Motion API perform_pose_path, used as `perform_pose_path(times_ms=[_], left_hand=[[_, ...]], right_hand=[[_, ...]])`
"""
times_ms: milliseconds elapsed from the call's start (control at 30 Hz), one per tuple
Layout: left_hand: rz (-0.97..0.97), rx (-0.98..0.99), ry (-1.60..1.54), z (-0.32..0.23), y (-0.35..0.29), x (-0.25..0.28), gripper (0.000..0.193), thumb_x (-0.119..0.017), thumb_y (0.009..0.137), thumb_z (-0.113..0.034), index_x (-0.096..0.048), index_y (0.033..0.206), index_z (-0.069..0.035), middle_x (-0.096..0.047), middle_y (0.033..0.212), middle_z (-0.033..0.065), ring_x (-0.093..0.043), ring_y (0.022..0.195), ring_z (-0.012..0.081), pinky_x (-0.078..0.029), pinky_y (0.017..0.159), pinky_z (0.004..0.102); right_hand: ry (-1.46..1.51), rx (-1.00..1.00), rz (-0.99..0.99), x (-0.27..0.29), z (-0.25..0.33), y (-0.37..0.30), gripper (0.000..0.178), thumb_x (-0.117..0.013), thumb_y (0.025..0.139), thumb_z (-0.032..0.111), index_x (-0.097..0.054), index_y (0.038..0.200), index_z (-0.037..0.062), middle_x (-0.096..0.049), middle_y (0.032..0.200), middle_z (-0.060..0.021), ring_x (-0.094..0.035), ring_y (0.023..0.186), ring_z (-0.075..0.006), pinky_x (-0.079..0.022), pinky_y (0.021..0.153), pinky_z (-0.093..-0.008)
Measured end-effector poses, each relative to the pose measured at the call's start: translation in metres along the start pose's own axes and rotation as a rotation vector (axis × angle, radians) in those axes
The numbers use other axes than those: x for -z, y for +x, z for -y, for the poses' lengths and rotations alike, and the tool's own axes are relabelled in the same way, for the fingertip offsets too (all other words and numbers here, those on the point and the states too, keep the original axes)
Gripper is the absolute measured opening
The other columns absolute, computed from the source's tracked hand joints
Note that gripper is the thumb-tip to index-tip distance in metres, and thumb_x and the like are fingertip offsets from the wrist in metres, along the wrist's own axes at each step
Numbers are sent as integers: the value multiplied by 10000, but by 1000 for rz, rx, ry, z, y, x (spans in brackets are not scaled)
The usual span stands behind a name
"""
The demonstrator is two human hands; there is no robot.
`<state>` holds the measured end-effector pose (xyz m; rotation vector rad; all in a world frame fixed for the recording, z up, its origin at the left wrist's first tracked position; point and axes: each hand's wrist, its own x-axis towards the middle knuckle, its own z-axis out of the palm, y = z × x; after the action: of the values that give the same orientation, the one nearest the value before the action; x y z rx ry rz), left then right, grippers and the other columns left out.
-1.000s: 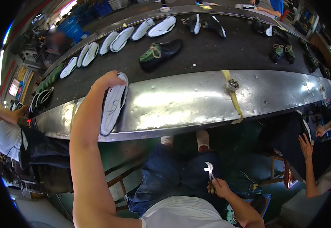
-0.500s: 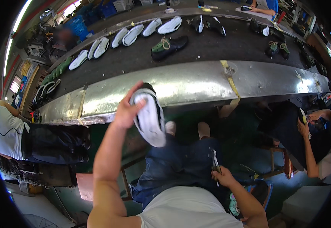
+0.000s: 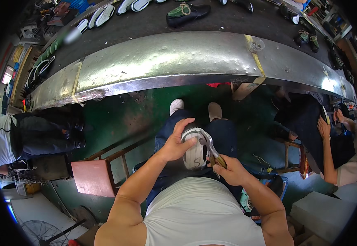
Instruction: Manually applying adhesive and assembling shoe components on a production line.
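My left hand (image 3: 176,144) grips a shoe (image 3: 194,158) over my lap, thumb pressed on its underside. The shoe's whitish bottom faces up and carries a dark pen mark; a black upper edge shows round it. In my right hand (image 3: 232,170) are lasting pincers (image 3: 212,151) with brownish-yellow handles. The curved metal head of the pincers lies against the shoe's rim, beside my left thumb. Whether the jaws bite the upper is too small to tell.
A metal-edged bench (image 3: 153,55) runs across ahead, bearing a green-and-black shoe (image 3: 186,14), a row of white-bottomed shoes (image 3: 103,15) and a small clear dish (image 3: 256,44). A pinkish stool (image 3: 91,177) stands left. One person (image 3: 342,151) works at right; another (image 3: 30,133) is at left.
My left hand has brought the shoe down from near the bench to my lap. My right hand has raised the pincers to the shoe's rim. The view has tilted downward.
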<state>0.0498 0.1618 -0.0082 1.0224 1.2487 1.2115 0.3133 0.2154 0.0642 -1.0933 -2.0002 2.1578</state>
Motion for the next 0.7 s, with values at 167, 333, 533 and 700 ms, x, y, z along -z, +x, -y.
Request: perform_pose_path(times_ms=[167, 333, 533, 700], left_hand=[[49, -16, 112, -5, 1, 14, 566, -589, 988, -184, -367, 1505, -121, -393, 1464, 183, -394, 1373, 299, -301, 1153, 362], [-1, 19, 215, -11, 4, 21, 508, -575, 998, -154, -414, 1478, -106, -475, 1400, 149, -472, 1304, 259, -353, 1112, 337], [-18, -60, 130, 12, 19, 29, 451, -576, 1009, -105, -465, 1447, -101, -602, 1228, 35, -533, 1141, 122, -409, 1037, 289], [21, 61, -69, 13, 13, 31, 477, -601, 993, -85, -467, 1451, -110, -607, 1218, 22, -536, 1145, 118, -418, 1034, 286]], right_hand=[[147, 43, 79, 8, -5, 23, 255, -566, 985, 167, -593, 1183, 8, -677, 932, -58, -623, 805, -131, -514, 756, -294], [-224, -66, 62, 16, 6, 46, 233, -595, 982, 187, -591, 1114, -5, -669, 905, -129, -658, 734, -218, -529, 691, -340], [-460, 377, -328, -8, -54, 81, 294, -624, 951, 150, -573, 1181, -26, -649, 996, -210, -647, 875, -417, -532, 767, -454], [-638, 211, -285, -7, -20, 51, 273, -605, 949, 120, -549, 1170, -31, -631, 1040, -231, -637, 909, -428, -522, 776, -460]])
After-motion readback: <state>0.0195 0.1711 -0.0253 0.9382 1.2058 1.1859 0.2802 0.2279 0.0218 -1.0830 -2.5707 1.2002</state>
